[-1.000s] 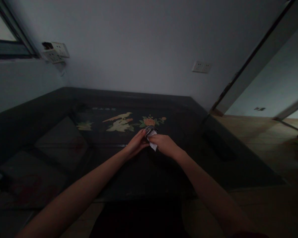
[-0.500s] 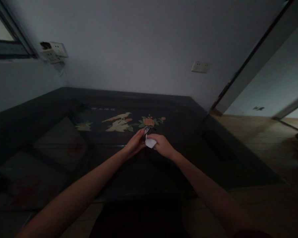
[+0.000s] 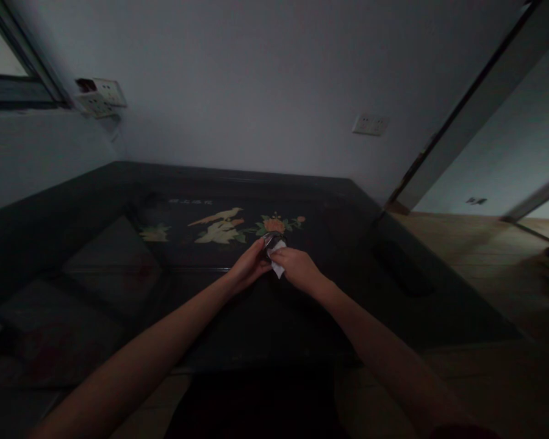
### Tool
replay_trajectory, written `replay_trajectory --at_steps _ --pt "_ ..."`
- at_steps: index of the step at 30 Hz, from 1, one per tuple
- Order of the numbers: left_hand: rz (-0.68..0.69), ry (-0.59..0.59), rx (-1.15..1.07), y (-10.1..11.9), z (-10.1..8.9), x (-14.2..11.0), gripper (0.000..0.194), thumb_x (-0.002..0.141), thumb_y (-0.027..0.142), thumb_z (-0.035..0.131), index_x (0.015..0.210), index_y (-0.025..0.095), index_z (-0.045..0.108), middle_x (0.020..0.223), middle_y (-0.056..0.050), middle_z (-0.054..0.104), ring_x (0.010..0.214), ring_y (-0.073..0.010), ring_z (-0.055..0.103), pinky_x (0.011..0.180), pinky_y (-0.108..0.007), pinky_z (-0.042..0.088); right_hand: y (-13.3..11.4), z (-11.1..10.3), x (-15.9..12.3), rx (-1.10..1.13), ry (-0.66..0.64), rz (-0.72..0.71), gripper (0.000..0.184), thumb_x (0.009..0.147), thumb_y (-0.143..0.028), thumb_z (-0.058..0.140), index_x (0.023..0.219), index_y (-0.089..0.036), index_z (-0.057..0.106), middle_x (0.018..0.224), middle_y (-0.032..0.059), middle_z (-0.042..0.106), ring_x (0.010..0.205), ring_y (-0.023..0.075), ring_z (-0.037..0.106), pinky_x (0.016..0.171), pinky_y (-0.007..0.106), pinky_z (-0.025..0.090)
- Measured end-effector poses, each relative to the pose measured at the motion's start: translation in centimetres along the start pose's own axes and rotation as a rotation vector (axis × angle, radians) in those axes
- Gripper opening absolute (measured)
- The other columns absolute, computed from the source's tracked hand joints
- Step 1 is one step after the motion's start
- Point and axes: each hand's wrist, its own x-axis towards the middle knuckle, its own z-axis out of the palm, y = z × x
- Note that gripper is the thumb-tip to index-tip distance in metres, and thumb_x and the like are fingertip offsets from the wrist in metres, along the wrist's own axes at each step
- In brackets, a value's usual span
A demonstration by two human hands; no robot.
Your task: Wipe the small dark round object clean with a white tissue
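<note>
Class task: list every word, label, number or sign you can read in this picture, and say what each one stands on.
Nothing can be read for certain.
A short row of pale characters on the dark painted table top, above the bird: too blurred to read.
The small shiny object and white piece in the hands: no text visible.

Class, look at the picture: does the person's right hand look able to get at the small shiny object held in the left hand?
Probably yes. The right hand, holding a white cloth, already meets the left hand at the shiny object; nothing lies between them.

white cloth point(image 3: 277, 266); black floral-painted table point(image 3: 302, 317)
</note>
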Motion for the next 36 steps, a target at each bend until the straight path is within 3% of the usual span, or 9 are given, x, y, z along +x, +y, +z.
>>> replay_trajectory --at_steps 4,7,11,15,18,26,33,36 --pt "-0.001 0.001 0.019 0.1 0.1 -0.1 0.026 0.094 0.033 0.048 0.109 0.017 0.062 0.097 -0.009 0.068 0.079 -0.0158 0.066 0.075 -0.03 0.054 -0.9 -0.5 0.2 -0.108 -0.03 0.01 0.03 0.091 -0.009 0.044 0.114 -0.007 0.063 0.111 0.015 0.068 0.107 0.0243 0.06 0.094 0.034 0.044" --pt "0.0 -0.004 0.025 0.1 0.2 -0.3 0.024 0.094 0.033 0.048 0.107 0.018 0.061 0.097 -0.008 0.067 0.079 -0.0152 0.065 0.073 -0.028 0.054 -1.4 -0.4 0.1 -0.051 -0.001 0.089 0.029 0.089 -0.007 0.043 0.109 -0.008 0.066 0.108 0.0161 0.069 0.103 0.0242 0.062 0.092 0.035 0.046" --pt "0.032 0.018 0.039 -0.1 0.3 -0.3 0.019 0.09 0.033 0.055 0.101 0.019 0.062 0.095 -0.005 0.067 0.077 -0.014 0.064 0.073 -0.027 0.052 -1.3 0.4 0.0 0.311 0.138 0.175 0.039 0.079 0.0 0.045 0.108 -0.015 0.067 0.112 0.0108 0.069 0.101 0.0213 0.063 0.089 0.031 0.046" --pt "0.088 0.013 0.081 -0.3 0.2 -0.3 0.023 0.085 0.038 0.062 0.099 0.019 0.062 0.094 -0.005 0.066 0.081 -0.0151 0.063 0.075 -0.028 0.052 -1.0 1.3 0.4 0.799 0.264 0.236 0.038 0.076 -0.005 0.045 0.103 -0.016 0.07 0.095 0.005 0.073 0.086 0.0185 0.065 0.077 0.028 0.048" --pt "0.097 -0.007 0.097 -0.3 0.2 -0.4 0.027 0.084 0.039 0.063 0.103 0.019 0.061 0.096 -0.006 0.065 0.083 -0.0167 0.063 0.077 -0.031 0.052 -1.0 1.5 0.5 0.966 0.312 0.247 0.036 0.075 -0.009 0.048 0.104 -0.014 0.07 0.09 0.0051 0.073 0.082 0.0184 0.065 0.074 0.027 0.048" --pt "0.079 0.022 0.087 -0.2 0.2 -0.3 0.02 0.087 0.034 0.059 0.1 0.02 0.06 0.091 -0.003 0.064 0.075 -0.0133 0.062 0.07 -0.026 0.053 -0.3 0.9 0.1 0.696 0.232 0.183 0.039 0.069 -0.001 0.049 0.098 -0.014 0.072 0.091 0.0065 0.074 0.085 0.0202 0.066 0.077 0.028 0.047" --pt "0.048 0.009 0.075 -0.2 0.1 -0.3 0.023 0.087 0.036 0.059 0.104 0.02 0.062 0.097 -0.007 0.067 0.079 -0.0166 0.065 0.074 -0.03 0.054 -0.6 0.0 -0.3 0.277 0.086 0.122 0.044 0.076 0.003 0.045 0.111 -0.012 0.068 0.112 0.0152 0.069 0.102 0.0237 0.064 0.09 0.035 0.046" --pt "0.035 0.011 0.017 -0.1 0.2 -0.2 0.024 0.091 0.035 0.053 0.106 0.018 0.062 0.097 -0.008 0.068 0.079 -0.0164 0.065 0.075 -0.031 0.054 -0.5 0.0 -0.5 0.226 0.123 0.074 0.044 0.079 0.002 0.043 0.114 -0.012 0.066 0.114 0.0135 0.069 0.105 0.0221 0.063 0.092 0.035 0.047"
